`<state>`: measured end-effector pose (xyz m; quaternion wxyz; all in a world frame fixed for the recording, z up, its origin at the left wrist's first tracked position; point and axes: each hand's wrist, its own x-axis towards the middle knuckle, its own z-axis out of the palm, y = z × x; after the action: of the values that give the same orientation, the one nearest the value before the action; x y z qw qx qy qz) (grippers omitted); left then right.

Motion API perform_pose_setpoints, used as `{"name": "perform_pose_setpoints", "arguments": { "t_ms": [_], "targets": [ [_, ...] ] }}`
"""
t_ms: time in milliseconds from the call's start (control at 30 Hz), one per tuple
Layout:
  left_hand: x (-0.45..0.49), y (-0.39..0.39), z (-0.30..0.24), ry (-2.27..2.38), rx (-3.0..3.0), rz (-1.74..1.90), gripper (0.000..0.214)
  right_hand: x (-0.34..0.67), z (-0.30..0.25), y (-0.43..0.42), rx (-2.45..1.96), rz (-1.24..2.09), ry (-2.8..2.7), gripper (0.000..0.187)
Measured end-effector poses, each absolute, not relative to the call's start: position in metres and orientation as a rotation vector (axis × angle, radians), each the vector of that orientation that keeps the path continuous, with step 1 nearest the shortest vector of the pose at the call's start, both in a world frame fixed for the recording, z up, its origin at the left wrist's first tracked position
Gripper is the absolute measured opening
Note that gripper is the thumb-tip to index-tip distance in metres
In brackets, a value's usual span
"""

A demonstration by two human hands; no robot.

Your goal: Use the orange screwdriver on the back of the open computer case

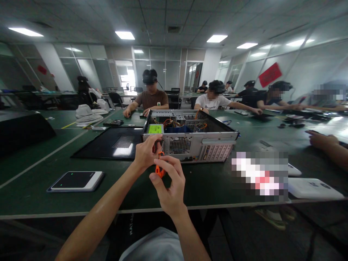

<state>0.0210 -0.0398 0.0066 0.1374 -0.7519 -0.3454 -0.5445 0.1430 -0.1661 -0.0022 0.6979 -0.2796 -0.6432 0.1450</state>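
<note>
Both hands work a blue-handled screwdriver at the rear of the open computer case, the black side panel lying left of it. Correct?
No. The head view shows the screwdriver has an orange handle, not blue. Otherwise right: the left hand and right hand hold it at the rear of the open computer case, the black side panel lying left of it.

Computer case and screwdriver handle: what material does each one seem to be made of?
Computer case: probably bare sheet steel, dull grey, with punched vent holes and slot covers at its rear. Screwdriver handle, in the right hand: likely plastic or rubber, given its uniform bright orange; too small to tell which.
</note>
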Motion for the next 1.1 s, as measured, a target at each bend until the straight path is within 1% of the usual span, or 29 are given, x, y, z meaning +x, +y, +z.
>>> {"name": "perform_pose_setpoints", "arguments": {
  "t_ms": [100, 233, 367, 433, 467, 533, 633, 700, 767, 867, 1000, 1033, 1100],
  "targets": [
    [0.015, -0.037, 0.017, -0.880, -2.022, -1.632, 0.028, 0.142, 0.002, -0.167, -0.625, 0.307, -1.467, 0.021],
    [0.014, -0.026, 0.055, -0.872, -1.874, -1.681, 0.018, 0.140, 0.008, -0.166, -0.584, 0.312, -1.478, 0.016],
    [0.025, -0.002, 0.097, -1.113, -1.908, -1.539, 0.011, 0.141, 0.004, -0.167, -0.555, 0.376, -1.433, 0.025],
    [0.031, 0.015, 0.108, -1.279, -2.007, -1.342, 0.011, 0.141, 0.000, -0.168, -0.549, 0.397, -1.403, 0.030],
    [0.034, 0.023, 0.111, -1.388, -2.055, -1.220, 0.018, 0.141, -0.002, -0.168, -0.552, 0.390, -1.389, 0.030],
    [0.038, 0.037, 0.112, -1.580, -2.173, -0.956, 0.040, 0.141, -0.004, -0.169, -0.564, 0.342, -1.367, 0.031],
    [0.042, 0.048, 0.111, -1.764, -2.431, -0.462, 0.068, 0.141, -0.005, -0.168, -0.585, 0.262, -1.351, 0.030],
    [0.042, 0.050, 0.112, -1.821, -2.544, -0.189, 0.079, 0.142, -0.003, -0.167, -0.600, 0.222, -1.356, 0.028],
    [0.042, 0.049, 0.115, -1.846, -2.572, -0.078, 0.088, 0.143, -0.003, -0.166, -0.608, 0.206, -1.370, 0.027],
    [0.040, 0.049, 0.118, -1.817, -2.610, -0.074, 0.093, 0.143, -0.006, -0.165, -0.600, 0.223, -1.399, 0.030],
    [0.035, 0.053, 0.119, -1.771, -2.672, -0.097, 0.087, 0.142, -0.014, -0.164, -0.542, 0.279, -1.367, 0.043],
    [0.034, 0.054, 0.119, -1.766, -2.668, -0.098, 0.086, 0.143, -0.015, -0.164, -0.531, 0.291, -1.350, 0.044],
    [0.033, 0.056, 0.118, -1.767, -2.640, -0.091, 0.086, 0.145, -0.015, -0.164, -0.536, 0.283, -1.356, 0.039]
  ]
}}
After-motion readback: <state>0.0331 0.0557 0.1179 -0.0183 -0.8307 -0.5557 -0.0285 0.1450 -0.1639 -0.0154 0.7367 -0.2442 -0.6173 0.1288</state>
